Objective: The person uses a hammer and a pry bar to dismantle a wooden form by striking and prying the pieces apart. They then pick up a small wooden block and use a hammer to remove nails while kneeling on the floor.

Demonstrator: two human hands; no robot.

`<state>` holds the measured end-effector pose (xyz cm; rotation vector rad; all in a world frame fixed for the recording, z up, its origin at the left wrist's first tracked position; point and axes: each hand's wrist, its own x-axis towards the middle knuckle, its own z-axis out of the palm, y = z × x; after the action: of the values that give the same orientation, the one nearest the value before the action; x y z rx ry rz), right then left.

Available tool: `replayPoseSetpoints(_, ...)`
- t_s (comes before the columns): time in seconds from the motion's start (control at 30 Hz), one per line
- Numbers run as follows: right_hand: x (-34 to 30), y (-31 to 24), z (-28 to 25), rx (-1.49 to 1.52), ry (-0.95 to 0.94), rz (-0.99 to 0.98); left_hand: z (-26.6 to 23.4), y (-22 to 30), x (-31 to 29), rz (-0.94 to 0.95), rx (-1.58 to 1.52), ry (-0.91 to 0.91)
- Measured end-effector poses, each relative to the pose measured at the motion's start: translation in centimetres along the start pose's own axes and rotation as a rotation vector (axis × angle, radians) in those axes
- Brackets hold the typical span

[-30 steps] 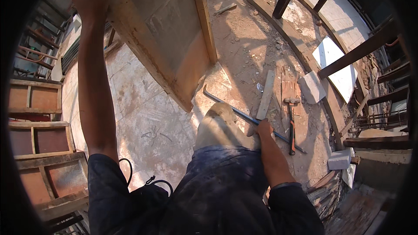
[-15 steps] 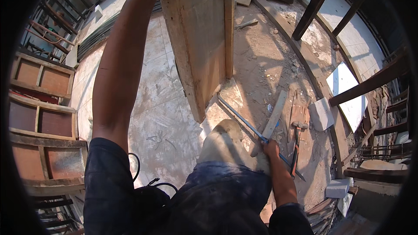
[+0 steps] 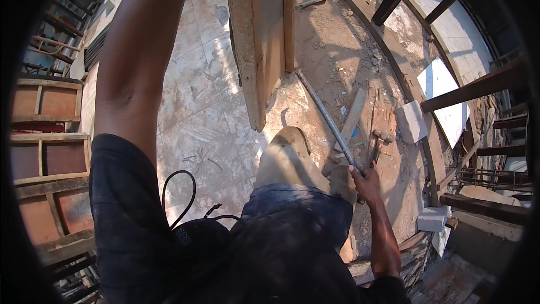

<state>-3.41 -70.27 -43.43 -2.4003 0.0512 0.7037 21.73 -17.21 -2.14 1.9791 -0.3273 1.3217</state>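
My right hand (image 3: pixel 367 184) is closed around the lower part of a long grey metal bar (image 3: pixel 326 114). The bar slants up and left, its far end close to the foot of a timber-framed wooden panel (image 3: pixel 243 39). That panel stands upright in front of me, its top running out of view. My left forearm (image 3: pixel 138 50) reaches up along the panel's left side, but the hand itself is past the upper edge. Just beyond my right hand lies a hammer (image 3: pixel 383 135) on the dirty floor, its handle partly hidden by the hand.
A loose wooden strip (image 3: pixel 353 115) lies right of the bar. White blocks (image 3: pixel 411 121) and a white sheet (image 3: pixel 444 98) are at the right, beside dark slanting timbers (image 3: pixel 478 91). Framed panels (image 3: pixel 53 155) are stacked at the left. Black cable (image 3: pixel 194 191) loops near my left side.
My right hand has moved slightly right and up with the bar, which now stands more steeply. My left hand has gone out of view at the top.
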Motion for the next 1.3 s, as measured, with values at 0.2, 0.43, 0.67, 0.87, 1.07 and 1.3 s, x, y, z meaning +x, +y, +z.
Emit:
replayPoseSetpoints(0.2,-9.3,-9.5,-3.8,0.684,-0.197,-0.056,-2.1,1.8,-0.7,0.15,0.187,0.135)
replayPoseSetpoints(0.43,-8.9,-12.1,-2.8,0.616,0.198,-0.362,-1.1,3.3,-2.9,0.143,0.13,0.222)
replayPoseSetpoints(0.67,-3.3,-20.3,-3.8,0.454,0.24,-0.508,-2.1,2.3,-1.9,0.162,0.238,0.138)
replayPoseSetpoints(0.87,3.9,-25.2,-4.9,0.445,0.324,-0.776,-0.4,4.0,-1.8,0.082,0.136,0.091)
replayPoseSetpoints(1.07,3.4,-30.7,-6.8,0.697,-0.044,-0.54,-0.2,4.3,-2.2,0.059,0.109,0.097)
replayPoseSetpoints(1.3,4.2,-33.3,-7.4,0.424,0.161,-0.651,0.5,4.6,-2.1,0.118,0.095,0.166)
